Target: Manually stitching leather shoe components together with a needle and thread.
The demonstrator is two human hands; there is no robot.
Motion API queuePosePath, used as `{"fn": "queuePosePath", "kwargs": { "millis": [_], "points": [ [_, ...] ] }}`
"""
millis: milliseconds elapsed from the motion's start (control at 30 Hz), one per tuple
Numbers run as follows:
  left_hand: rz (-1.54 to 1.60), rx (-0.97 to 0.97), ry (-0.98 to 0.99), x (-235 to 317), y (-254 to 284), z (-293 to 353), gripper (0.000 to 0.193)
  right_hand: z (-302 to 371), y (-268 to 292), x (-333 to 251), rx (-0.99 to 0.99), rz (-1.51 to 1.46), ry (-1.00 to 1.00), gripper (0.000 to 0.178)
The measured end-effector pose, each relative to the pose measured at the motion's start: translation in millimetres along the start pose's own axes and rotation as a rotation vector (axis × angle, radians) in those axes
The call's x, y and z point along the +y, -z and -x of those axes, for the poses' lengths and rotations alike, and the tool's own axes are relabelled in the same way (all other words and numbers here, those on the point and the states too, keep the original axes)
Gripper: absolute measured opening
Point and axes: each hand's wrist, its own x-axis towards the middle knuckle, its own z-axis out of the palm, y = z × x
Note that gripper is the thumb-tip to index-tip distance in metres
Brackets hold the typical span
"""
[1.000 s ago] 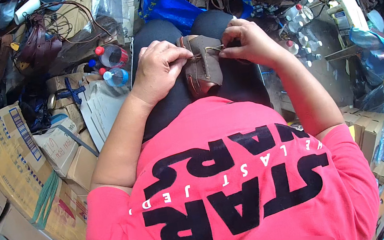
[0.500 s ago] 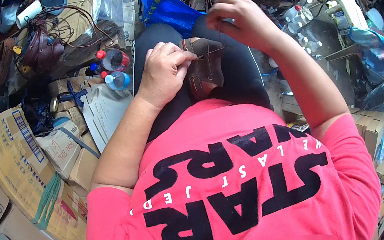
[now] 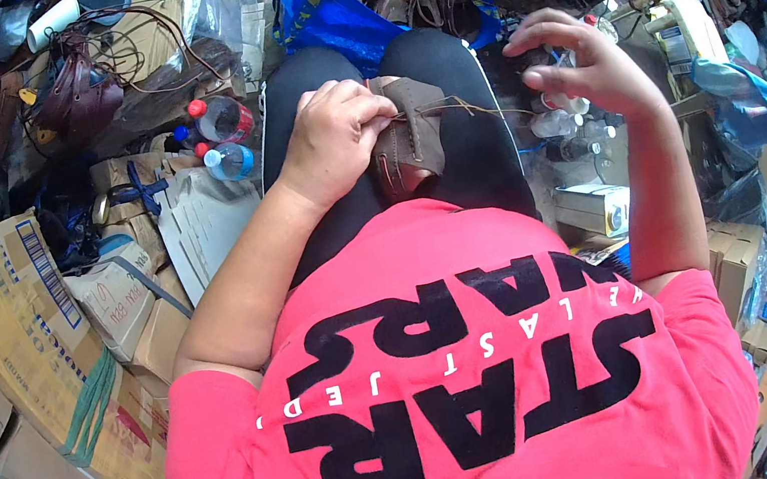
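Observation:
A brown leather shoe upper [image 3: 422,137], with a row of stitches along it, rests between my thighs. My left hand [image 3: 333,136] is closed at its left side, thumb and forefinger pinched on a thin thread by the leather; the exact hold is partly hidden. From the upper a light brown thread [image 3: 468,105] runs rightward, partly slack, toward my right hand [image 3: 583,64]. That hand is raised right of my knee, thumb and fingers apart. Whether the thread passes round it cannot be made out.
Beyond my knees lies a blue bag [image 3: 332,20] with several leather shoes. Bottles with red and blue caps [image 3: 231,162] stand left of my leg, near cardboard boxes [image 3: 15,311]. More clear bottles [image 3: 571,147] and a light blue plastic bag [image 3: 746,103] are at right.
My right hand has swung outward to the right, away from the shoe upper, its fingers spreading. The thread now stretches out on that side. My left hand has stayed nearly in place.

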Motion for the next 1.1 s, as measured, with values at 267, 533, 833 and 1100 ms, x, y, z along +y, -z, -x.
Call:
{"fn": "queuePosePath", "kwargs": {
  "millis": [267,533,833,1100],
  "points": [
    [-0.018,-0.01,0.048,10.1,10.8,8.6,0.016,-27.7,-80.9,-2.4,0.079,0.492,0.317,0.015],
    [-0.006,0.057,0.12,7.9,5.8,12.4,0.011,-65.4,-73.8,10.2,0.047,0.559,0.199,0.016],
    [-0.152,0.082,0.167,11.9,9.6,18.4,0.008,-38.2,-68.8,-8.9,0.044,0.342,0.376,0.013],
    [-0.29,0.042,0.209,15.8,-2.4,20.3,0.007,-41.5,-90.7,27.8,-0.045,-0.044,0.143,0.016]
  ]
}}
